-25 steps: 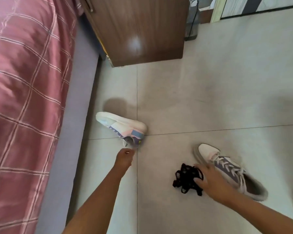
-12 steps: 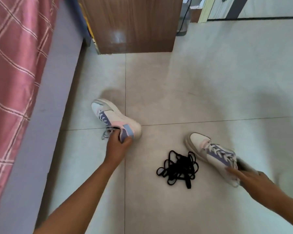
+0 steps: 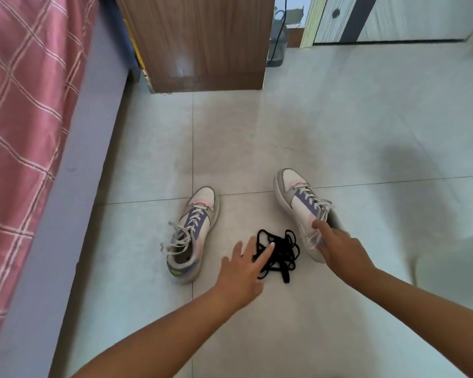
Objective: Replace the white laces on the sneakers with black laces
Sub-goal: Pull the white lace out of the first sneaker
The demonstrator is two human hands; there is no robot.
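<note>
Sneakers lie lengthwise on the tiled floor (image 3: 339,118), toes pointing away: left sneaker (image 3: 193,233) upright, right sneaker (image 3: 302,211) gripped at its heel by the right hand (image 3: 339,249). Between them, tangled black laces (image 3: 280,253) sit under the left hand's (image 3: 242,271) spread, straight fingers.

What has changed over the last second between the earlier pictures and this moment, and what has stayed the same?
The left sneaker, earlier on its side near the bed, now stands upright beside the black laces. The left hand has let it go and reaches, fingers spread, to the laces. The right hand has moved from the laces to grip the right sneaker. Both sneakers keep their white laces; the black ones remain on the floor.
</note>
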